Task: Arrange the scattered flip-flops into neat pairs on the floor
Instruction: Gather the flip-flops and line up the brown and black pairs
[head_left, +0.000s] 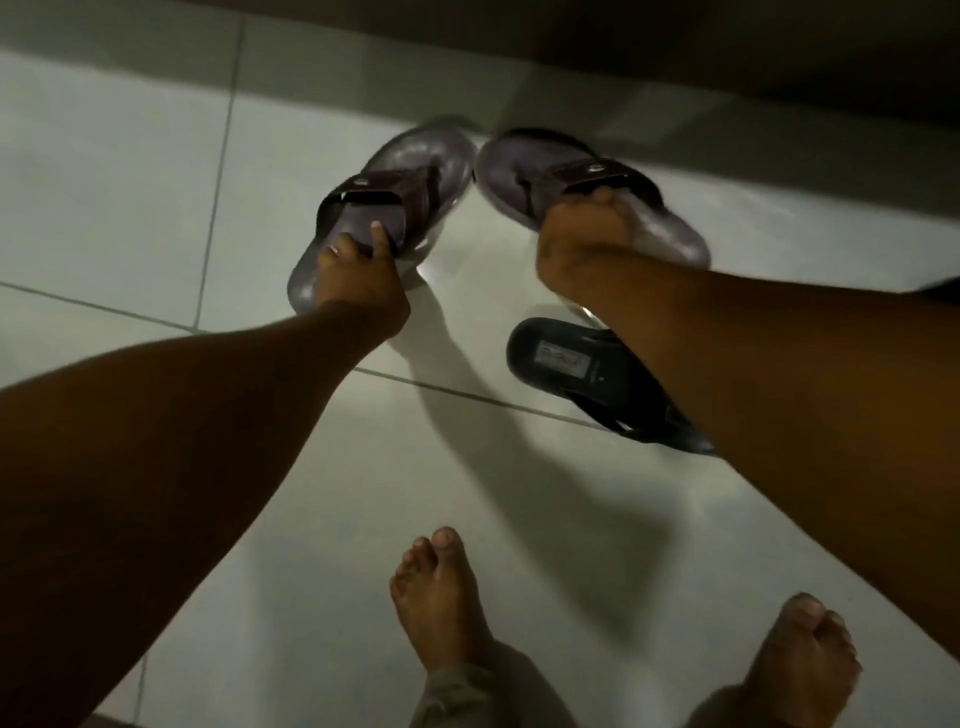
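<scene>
Head view: both arms reach down. The left hand (358, 270) pinches one brown sandal (384, 208); the right hand (582, 239) grips its mate (587, 182), toes nearly touching above the floor (130, 171). A black sandal (582, 374) lies under the right forearm.

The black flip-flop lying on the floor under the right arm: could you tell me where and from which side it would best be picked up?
Probably by its heel end: the black flip-flop lies sole-down, strap side partly hidden under the right forearm, while the rounded heel is clear. Come from above and the left, pinching the heel's edge.
</scene>
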